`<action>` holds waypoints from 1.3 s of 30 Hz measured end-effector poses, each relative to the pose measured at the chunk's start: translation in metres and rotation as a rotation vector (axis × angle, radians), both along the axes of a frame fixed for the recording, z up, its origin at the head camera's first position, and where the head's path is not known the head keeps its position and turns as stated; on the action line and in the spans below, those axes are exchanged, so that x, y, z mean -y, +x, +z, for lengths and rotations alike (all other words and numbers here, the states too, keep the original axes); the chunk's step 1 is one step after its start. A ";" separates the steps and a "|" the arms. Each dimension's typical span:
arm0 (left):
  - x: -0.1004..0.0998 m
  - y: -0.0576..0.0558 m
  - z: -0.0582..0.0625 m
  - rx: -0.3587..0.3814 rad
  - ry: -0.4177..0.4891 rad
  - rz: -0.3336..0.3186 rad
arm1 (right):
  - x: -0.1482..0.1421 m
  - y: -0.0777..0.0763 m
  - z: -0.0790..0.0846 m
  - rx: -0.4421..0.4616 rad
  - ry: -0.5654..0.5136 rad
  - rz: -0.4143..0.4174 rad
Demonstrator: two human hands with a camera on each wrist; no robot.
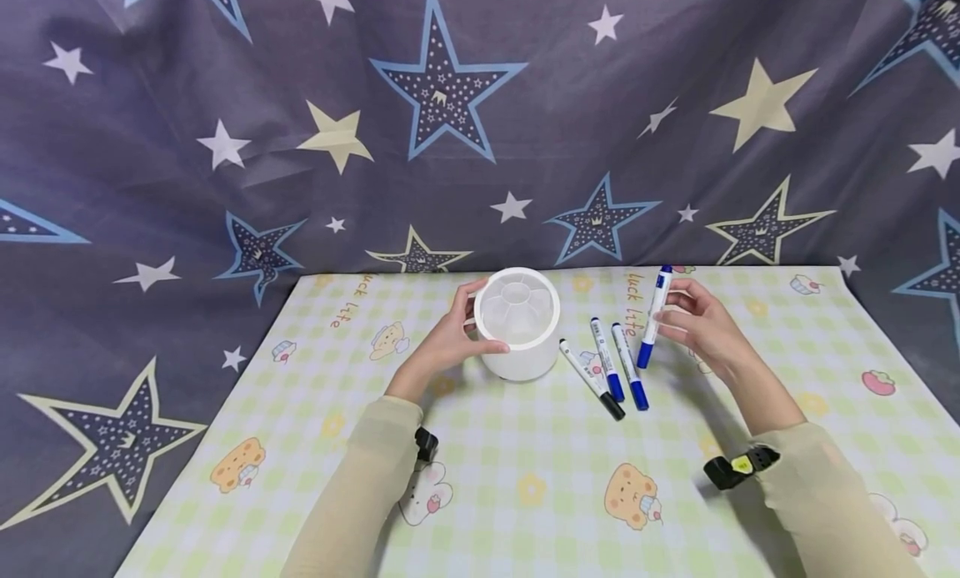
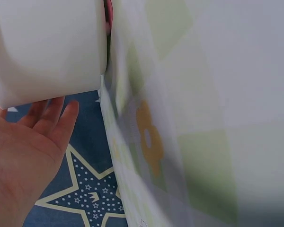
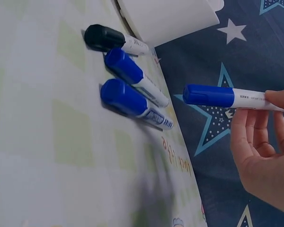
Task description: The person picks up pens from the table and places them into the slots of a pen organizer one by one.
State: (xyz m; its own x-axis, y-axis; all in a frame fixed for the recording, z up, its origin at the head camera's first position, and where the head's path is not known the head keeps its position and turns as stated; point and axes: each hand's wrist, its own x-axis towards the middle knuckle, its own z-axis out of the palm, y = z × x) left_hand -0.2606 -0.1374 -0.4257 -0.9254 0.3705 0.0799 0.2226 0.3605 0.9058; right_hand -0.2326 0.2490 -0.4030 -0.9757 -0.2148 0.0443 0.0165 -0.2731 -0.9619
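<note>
A white round pen holder [image 1: 517,363] with clear inner dividers stands upright on the table. My left hand [image 1: 457,332] holds its left side, thumb at the front of the rim and fingers behind; the left wrist view shows the fingers against its white wall [image 2: 49,52]. To the right, my right hand [image 1: 701,324] pinches a blue-capped marker [image 1: 656,315], held nearly upright above the cloth with its cap end down. Between the hands lie a black-capped marker [image 1: 591,378] and two blue-capped markers, one nearer the holder [image 1: 606,357] and one further right [image 1: 628,363].
A green-and-white checked tablecloth [image 1: 525,453] with cartoon prints covers the table. Behind the far edge hangs a dark curtain [image 1: 465,203] patterned with stars. Each wrist wears a black camera strap, one on the left sleeve [image 1: 426,444] and one on the right [image 1: 738,468].
</note>
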 end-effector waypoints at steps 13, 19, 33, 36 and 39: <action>-0.001 0.000 0.002 0.005 -0.009 -0.003 | 0.016 0.000 0.009 -0.031 -0.101 -0.027; -0.001 0.000 0.002 -0.004 0.005 -0.011 | 0.024 -0.003 0.013 -0.037 -0.101 -0.042; -0.001 0.001 0.003 0.023 0.001 0.000 | 0.039 -0.010 0.023 -0.041 -0.122 -0.107; -0.001 0.001 0.003 0.036 -0.001 -0.001 | 0.044 -0.011 0.026 -0.045 -0.148 -0.125; -0.002 0.002 0.005 0.049 -0.006 -0.003 | 0.048 -0.012 0.030 -0.052 -0.167 -0.136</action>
State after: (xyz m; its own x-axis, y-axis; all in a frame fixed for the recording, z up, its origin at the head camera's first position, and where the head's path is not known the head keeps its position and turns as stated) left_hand -0.2588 -0.1358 -0.4206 -0.9270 0.3737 0.0320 0.1787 0.3652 0.9136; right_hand -0.2449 0.2007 -0.3730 -0.9906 -0.0671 0.1193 -0.0798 -0.4251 -0.9016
